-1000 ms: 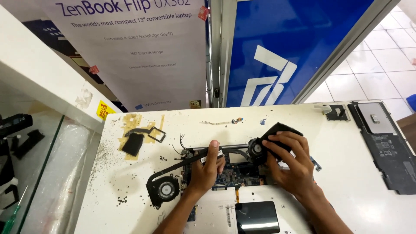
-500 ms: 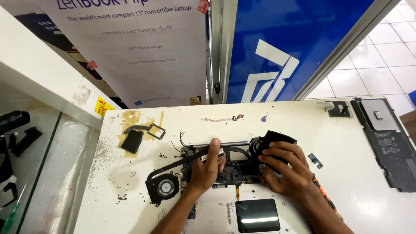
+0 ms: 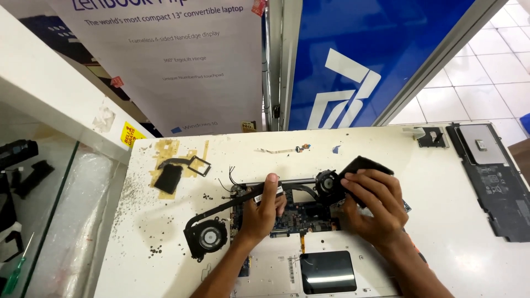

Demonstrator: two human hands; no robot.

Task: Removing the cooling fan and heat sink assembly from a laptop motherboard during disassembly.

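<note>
Head view looks straight down on a white worktable (image 3: pixel 441 182) where I have an opened laptop chassis (image 3: pixel 381 270) laid out, its dark touchpad (image 3: pixel 328 272) nearest me. My left hand (image 3: pixel 264 212) rests on the exposed blue-green motherboard (image 3: pixel 303 218), fingers pressed flat along the copper heat pipe (image 3: pixel 221 207) that runs down to the left cooling fan (image 3: pixel 206 238); it is pinning rather than gripping, nothing closed inside it. My right hand (image 3: pixel 369 207) is curled around a black pad-like piece (image 3: pixel 361 165) just beside the right cooling fan (image 3: pixel 327 182), fingers clasped over its near edge. Judging from the layout, the teardown is well along: the bottom cover (image 3: pixel 494 182) lies well apart at the right, a smaller heat-sink part (image 3: pixel 168 176) sits on tan tape at the left, a thin ribbon cable (image 3: pixel 284 149) lies loose near the back, and small screws and debris are scattered about. The fans, heat pipe and board are all still sitting in the chassis, so those remain to be dealt with.
</note>
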